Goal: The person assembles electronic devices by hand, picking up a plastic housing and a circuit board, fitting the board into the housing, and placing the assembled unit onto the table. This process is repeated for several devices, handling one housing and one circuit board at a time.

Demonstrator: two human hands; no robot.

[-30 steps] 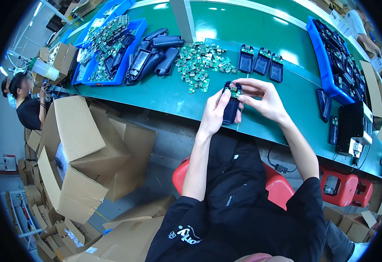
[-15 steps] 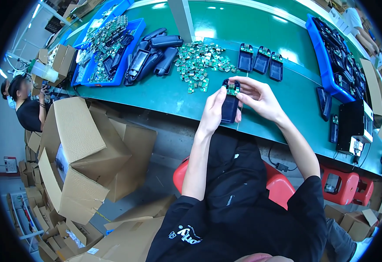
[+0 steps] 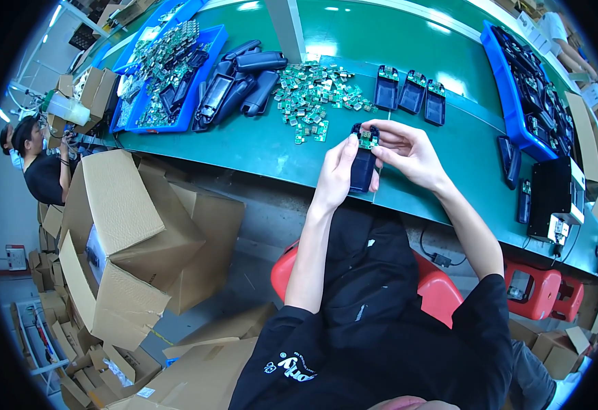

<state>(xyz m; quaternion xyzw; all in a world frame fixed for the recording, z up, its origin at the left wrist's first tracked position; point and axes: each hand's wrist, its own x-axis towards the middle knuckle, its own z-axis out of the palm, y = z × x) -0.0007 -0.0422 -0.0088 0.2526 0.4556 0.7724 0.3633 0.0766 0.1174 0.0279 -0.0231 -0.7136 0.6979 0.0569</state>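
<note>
Between my two hands, over the table's near edge, is a dark plastic housing (image 3: 362,171), its open side up. A small green circuit board (image 3: 368,140) sits at its far end. My left hand (image 3: 335,171) grips the housing's left side, thumb near the board. My right hand (image 3: 408,154) is closed around the other side, its thumb at the board's edge and its fingers partly hidden behind the housing. Just beyond my hands lies a pile of loose green circuit boards (image 3: 312,92). Three housings with boards fitted (image 3: 412,96) stand in a row to its right.
Dark empty housings (image 3: 254,92) are heaped left of the boards, beside a blue bin (image 3: 193,113) of boards. At right are a blue bin (image 3: 511,102) of filled housings and a black box-shaped device (image 3: 548,198). Open cartons (image 3: 124,212) stand at lower left; a person (image 3: 42,167) works beyond them.
Almost nothing differs. The housing and both hands have shifted very slightly in the picture, with the grip and the board's place unchanged.
</note>
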